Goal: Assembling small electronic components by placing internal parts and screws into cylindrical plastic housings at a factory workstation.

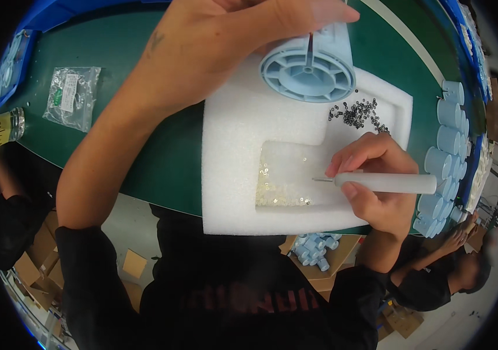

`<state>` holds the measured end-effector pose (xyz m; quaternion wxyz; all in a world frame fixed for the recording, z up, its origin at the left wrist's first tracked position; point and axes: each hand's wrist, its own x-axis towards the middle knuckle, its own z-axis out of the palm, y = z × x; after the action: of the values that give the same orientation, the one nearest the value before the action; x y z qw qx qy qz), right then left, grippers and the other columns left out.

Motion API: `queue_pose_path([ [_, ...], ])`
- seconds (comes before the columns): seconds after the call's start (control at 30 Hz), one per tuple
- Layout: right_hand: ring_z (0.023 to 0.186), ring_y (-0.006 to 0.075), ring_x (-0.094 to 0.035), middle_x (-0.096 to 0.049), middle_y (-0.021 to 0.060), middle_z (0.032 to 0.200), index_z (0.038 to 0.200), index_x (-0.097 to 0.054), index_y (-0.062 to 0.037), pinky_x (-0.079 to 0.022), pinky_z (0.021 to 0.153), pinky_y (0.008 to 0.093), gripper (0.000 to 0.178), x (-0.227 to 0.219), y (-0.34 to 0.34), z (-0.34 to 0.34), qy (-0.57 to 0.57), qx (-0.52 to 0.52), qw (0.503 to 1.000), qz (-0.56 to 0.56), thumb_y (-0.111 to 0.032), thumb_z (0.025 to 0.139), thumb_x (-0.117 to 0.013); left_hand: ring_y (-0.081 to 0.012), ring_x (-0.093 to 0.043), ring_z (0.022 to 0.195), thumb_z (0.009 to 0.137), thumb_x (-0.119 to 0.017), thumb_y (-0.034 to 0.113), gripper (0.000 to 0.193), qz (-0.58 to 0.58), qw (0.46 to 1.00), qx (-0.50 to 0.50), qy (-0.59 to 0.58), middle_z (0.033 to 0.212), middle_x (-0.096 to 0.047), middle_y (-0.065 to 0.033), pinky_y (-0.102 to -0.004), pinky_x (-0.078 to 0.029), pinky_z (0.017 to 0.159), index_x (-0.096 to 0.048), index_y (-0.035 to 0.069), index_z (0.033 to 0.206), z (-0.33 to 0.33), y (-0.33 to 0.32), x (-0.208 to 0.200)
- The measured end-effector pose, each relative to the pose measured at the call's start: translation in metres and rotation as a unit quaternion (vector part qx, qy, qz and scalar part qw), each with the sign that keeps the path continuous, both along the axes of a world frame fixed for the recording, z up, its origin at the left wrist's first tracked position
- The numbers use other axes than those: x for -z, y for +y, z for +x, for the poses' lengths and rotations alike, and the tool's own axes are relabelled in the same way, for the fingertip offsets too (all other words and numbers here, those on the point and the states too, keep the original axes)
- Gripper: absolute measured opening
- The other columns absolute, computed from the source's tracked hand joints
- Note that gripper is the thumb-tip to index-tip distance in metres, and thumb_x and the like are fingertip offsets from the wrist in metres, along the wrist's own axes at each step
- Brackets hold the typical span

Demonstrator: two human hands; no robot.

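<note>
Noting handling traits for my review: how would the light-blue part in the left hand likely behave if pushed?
The light-blue part is probably light for its size, with hollow pockets between its ribs. Its plastic look suggests stiffness. Laid sideways, its round rim might let it roll.

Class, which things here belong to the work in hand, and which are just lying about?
Work in hand: blue part in left hand; white tool in right hand; foam tray; pale rings; dark rings.

Apparently lying about: clear bag; clear jar.

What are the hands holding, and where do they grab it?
The left hand holds a light-blue, cylindrical plastic part, seemingly near its upper end, mostly hidden. The right hand pinches a white, pen-shaped tool near its thin grey tip.
</note>
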<state>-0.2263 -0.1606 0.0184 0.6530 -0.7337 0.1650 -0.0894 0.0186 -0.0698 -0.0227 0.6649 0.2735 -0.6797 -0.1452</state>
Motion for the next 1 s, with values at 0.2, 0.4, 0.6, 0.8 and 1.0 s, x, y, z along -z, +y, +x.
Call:
queue_pose_path([
  [0.2,0.076,0.0211,-0.063,-0.059,0.0122,0.081,0.083,-0.056,0.0020,-0.051,0.071,0.0311,0.017,0.000,-0.005,-0.005,0.056,-0.041,0.995,-0.072,0.005,0.066,-0.060,-0.0115,-0.063,0.073,0.094,-0.057,0.021,0.030,0.345,0.920,-0.062,0.173,0.094,-0.068,-0.0129,-0.0191,-0.045,0.055,-0.065,-0.002,0.110,-0.027,0.031,-0.028],
  [0.4,0.063,0.0092,-0.059,-0.063,0.0046,0.073,0.076,-0.059,-0.0014,-0.046,0.056,0.0200,0.014,0.007,0.000,-0.002,0.014,-0.001,0.993,-0.121,0.005,0.065,-0.066,-0.0124,-0.063,0.075,0.094,-0.055,0.022,0.032,0.383,0.898,-0.077,0.201,0.095,-0.068,-0.0136,-0.0197,-0.046,0.058,-0.064,-0.003,0.111,-0.034,0.037,-0.034],
  [0.6,0.061,0.0091,-0.058,-0.061,0.0039,0.071,0.076,-0.060,-0.0014,-0.045,0.054,0.0197,0.014,0.006,0.000,0.000,0.015,0.003,0.990,-0.137,0.005,0.065,-0.067,-0.0132,-0.063,0.077,0.095,-0.054,0.024,0.034,0.422,0.873,-0.084,0.229,0.096,-0.067,-0.0143,-0.0202,-0.046,0.060,-0.063,-0.004,0.112,-0.039,0.039,-0.036],
  [0.8,0.060,0.0111,-0.057,-0.060,0.0042,0.070,0.075,-0.060,-0.0012,-0.044,0.053,0.0206,0.015,0.006,0.001,0.002,-0.022,-0.025,0.973,-0.226,0.002,0.064,-0.069,-0.0141,-0.063,0.078,0.096,-0.052,0.025,0.036,0.455,0.849,-0.097,0.251,0.097,-0.067,-0.0150,-0.0208,-0.047,0.063,-0.062,-0.005,0.113,-0.041,0.039,-0.042],
  [1.0,0.064,0.0086,-0.058,-0.062,0.0035,0.075,0.080,-0.060,0.0000,-0.045,0.057,0.0208,0.013,0.004,-0.004,-0.002,-0.002,0.006,0.993,-0.117,0.002,0.070,-0.068,-0.0148,-0.063,0.080,0.096,-0.051,0.026,0.037,0.469,0.838,-0.097,0.262,0.098,-0.066,-0.0156,-0.0213,-0.047,0.065,-0.061,-0.005,0.114,-0.037,0.030,-0.043],
])
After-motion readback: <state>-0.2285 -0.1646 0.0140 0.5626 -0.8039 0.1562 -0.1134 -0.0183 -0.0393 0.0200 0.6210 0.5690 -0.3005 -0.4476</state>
